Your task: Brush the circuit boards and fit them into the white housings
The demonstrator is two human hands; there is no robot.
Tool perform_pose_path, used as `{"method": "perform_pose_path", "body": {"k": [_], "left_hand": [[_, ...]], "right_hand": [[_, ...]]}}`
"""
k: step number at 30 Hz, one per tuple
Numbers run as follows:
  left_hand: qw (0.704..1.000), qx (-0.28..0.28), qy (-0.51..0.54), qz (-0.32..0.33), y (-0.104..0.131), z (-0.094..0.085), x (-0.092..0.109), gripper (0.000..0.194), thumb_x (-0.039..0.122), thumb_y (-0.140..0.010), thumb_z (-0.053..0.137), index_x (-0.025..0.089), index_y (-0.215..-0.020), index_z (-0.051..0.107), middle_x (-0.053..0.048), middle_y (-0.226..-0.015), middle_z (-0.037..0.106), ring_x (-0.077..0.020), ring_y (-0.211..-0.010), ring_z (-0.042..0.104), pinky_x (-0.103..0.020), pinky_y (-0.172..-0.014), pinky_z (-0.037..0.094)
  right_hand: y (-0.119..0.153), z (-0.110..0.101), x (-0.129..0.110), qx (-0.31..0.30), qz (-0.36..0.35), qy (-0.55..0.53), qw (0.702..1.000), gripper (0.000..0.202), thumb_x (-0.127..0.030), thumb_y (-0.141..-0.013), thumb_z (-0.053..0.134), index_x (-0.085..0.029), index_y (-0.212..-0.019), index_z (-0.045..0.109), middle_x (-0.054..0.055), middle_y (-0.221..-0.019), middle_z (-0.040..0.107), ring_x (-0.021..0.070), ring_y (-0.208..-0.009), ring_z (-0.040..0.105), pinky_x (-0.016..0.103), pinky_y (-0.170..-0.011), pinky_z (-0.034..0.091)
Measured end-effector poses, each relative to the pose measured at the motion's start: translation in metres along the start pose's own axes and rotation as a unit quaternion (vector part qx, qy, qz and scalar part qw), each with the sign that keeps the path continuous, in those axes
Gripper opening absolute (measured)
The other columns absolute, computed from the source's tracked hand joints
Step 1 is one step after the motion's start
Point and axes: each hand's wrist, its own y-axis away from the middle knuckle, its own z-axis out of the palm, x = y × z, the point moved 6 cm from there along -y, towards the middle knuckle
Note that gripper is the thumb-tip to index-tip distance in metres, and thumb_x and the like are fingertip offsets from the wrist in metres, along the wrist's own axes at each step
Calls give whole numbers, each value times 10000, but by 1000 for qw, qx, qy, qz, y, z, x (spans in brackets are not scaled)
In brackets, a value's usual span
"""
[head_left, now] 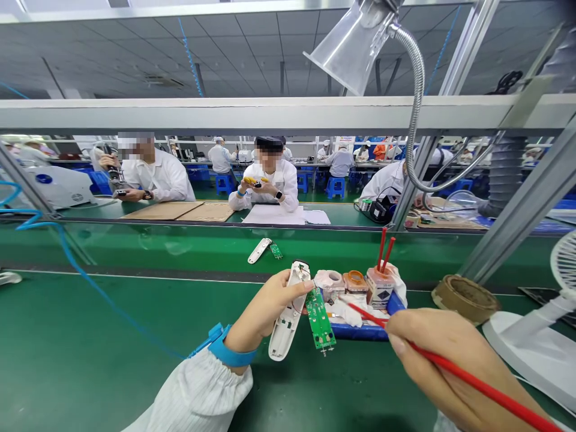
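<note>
My left hand (270, 303) grips a white plastic housing (288, 324), tilted with its hollow inner side up. A green circuit board (320, 321) hangs beside the housing, joined to it by thin wires, its upper end near my fingertips. A blue wrist strap (231, 348) circles my left wrist. In my right hand (450, 360) is a thin red-handled brush (472, 378), held like a pen. Its tip points left, over the blue tray and near the board, apart from it as far as I can see.
A blue tray (360, 332) holds small jars (355, 282), white tissue and upright red sticks (387, 252). Brown tape (465, 299) and a white fan (531, 336) stand right. Another housing (260, 251) with a board lies ahead. A lamp (355, 42) hangs above; co-workers sit opposite.
</note>
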Motion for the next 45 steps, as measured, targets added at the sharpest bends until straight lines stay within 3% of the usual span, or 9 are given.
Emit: {"method": "perform_pose_path", "body": {"k": [6,14,19,26,29,32,34,37,45], "left_hand": [[1000,21,21,-5,0,-8,4,278,397,-728,646,171,-742,484,49,-629,415,-62,-504,410,-191,-479,397],[1000,16,12,0,-2,-8,1,277,396,-716,655,166,-767,509,39,-625,456,-73,-516,421,-190,-475,382],[1000,4,-4,3,-1,-7,2,303,411,-699,664,173,-789,500,40,-647,469,-85,-531,442,-205,-485,387],[1000,1,6,-1,0,-6,3,304,400,-699,666,174,-733,466,57,-598,417,-75,-512,397,-191,-476,335],[1000,7,18,8,3,-10,10,301,406,-702,666,174,-730,477,53,-616,411,-71,-521,385,-186,-475,327],[999,30,12,10,5,-19,15,320,430,-689,672,170,-825,544,28,-683,468,-89,-555,427,-214,-512,387],[999,47,20,9,6,-25,17,338,445,-701,658,173,-878,562,19,-704,493,-100,-577,457,-242,-560,429],[998,40,46,19,6,-30,20,288,419,-729,644,178,-864,565,20,-702,502,-110,-625,494,-273,-653,460],[994,-59,86,13,11,-22,20,252,286,-723,658,170,-932,574,-5,-759,556,-111,-633,495,-262,-654,428]], "right_hand": [[10,-13,2,102,76,-78,989,130,-148,-857,402,-228,-873,503,-5,-751,589,117,-681,566,216,-649,427],[-7,13,-9,19,1,-46,999,146,-111,-848,384,-193,-737,432,-26,-594,499,89,-524,477,204,-518,388],[-7,7,-10,22,-20,-53,998,115,-113,-848,388,-199,-803,449,-26,-623,532,95,-549,497,209,-533,391],[-3,6,3,-3,32,-25,999,233,-151,-865,379,-180,-639,429,-34,-516,426,85,-449,391,217,-448,313],[6,4,29,51,145,-92,984,211,-206,-869,414,-180,-671,479,-30,-527,460,90,-459,431,213,-432,316],[18,1,65,197,291,-239,905,140,-278,-852,482,-188,-749,513,-18,-607,547,108,-511,514,205,-463,411],[22,14,86,234,358,-355,832,144,-305,-814,544,-187,-749,493,-25,-587,553,110,-478,522,202,-441,426],[30,56,111,197,470,-511,692,189,-309,-770,606,-179,-750,471,-27,-542,561,96,-416,512,169,-382,382],[91,127,136,157,622,-581,502,72,-98,-819,499,-152,-822,451,52,-700,669,74,-419,552,131,-350,421]]}}
